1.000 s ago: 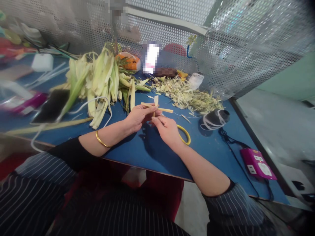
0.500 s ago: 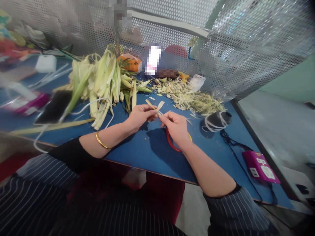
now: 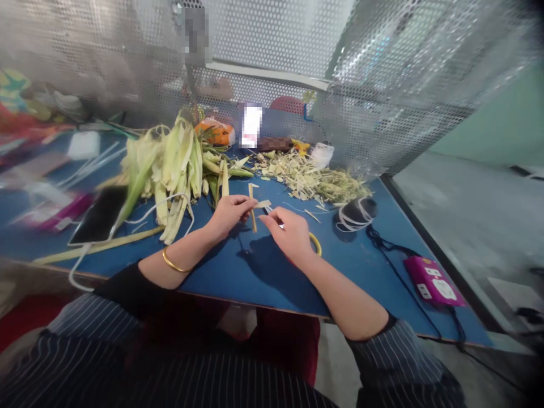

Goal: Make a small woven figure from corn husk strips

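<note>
Perforated silver-grey screens (image 3: 272,42) stand along the far side of our flat blue tabletop (image 3: 221,266); over its middle, our left hand (image 3: 232,216) pinches crossed, narrow, pale-yellow husk strips (image 3: 254,224) between thumb and fingers; just to the right, our right hand (image 3: 291,233) curls around metal scissors with red-and-yellow looped handles (image 3: 315,244), though we cannot tell whether its fingertips also grip anything; long pale-green husks (image 3: 181,153) lie heaped to the far left, a dark spool wound with white cord (image 3: 357,214) to the right.
</note>
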Motion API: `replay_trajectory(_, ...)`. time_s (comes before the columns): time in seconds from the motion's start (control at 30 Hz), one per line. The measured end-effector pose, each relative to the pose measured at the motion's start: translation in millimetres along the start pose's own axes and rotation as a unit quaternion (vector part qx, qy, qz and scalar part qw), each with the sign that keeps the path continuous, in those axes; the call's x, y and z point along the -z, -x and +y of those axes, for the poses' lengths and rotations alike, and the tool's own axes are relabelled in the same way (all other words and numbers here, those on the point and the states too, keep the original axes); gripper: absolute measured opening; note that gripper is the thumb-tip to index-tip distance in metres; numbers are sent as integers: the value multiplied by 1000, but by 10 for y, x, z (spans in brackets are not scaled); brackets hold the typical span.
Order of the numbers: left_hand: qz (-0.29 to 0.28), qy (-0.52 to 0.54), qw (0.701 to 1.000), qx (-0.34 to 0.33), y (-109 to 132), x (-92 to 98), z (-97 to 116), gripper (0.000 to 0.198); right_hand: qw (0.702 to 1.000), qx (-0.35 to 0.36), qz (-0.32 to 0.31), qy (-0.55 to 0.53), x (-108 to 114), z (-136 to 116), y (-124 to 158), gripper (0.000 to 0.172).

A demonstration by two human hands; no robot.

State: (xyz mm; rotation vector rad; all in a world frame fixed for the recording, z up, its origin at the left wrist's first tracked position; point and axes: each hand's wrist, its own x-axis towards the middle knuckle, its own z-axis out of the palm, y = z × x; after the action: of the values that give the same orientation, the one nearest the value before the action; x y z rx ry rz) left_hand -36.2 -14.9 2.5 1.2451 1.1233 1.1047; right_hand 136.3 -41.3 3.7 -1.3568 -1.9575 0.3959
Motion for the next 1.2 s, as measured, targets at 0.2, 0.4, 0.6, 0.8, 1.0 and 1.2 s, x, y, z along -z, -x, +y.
replay_trajectory(0.2, -71, -167, 981, -61, 79, -7, 76, 27, 994, 1, 82, -75, 53, 71, -101, 22)
replay_trajectory(0.4, -111, -245, 960, -76, 93, -68, -40, 24, 974, -64, 15, -219, -21, 59, -94, 10)
replay_trajectory(0.6, -148, -277, 945, -88, 97, -67, 9, 27, 975, -77, 68, -196, -97, 76, -56, 14)
replay_trajectory(0.8, -108, -35, 992, 55, 66, -66, 27, 24, 956, -112, 56, -266, 6, 171, -146, 29)
replay_trajectory(1.0, -74, 75, 986, 129, 38, -53, 27, 20, 975, -106, -41, -191, 33, 178, -171, 26)
replay_trajectory(1.2, -113, -79, 989, 56, 94, -52, 42, 24, 983, -109, -33, -146, -31, 124, -106, 22)
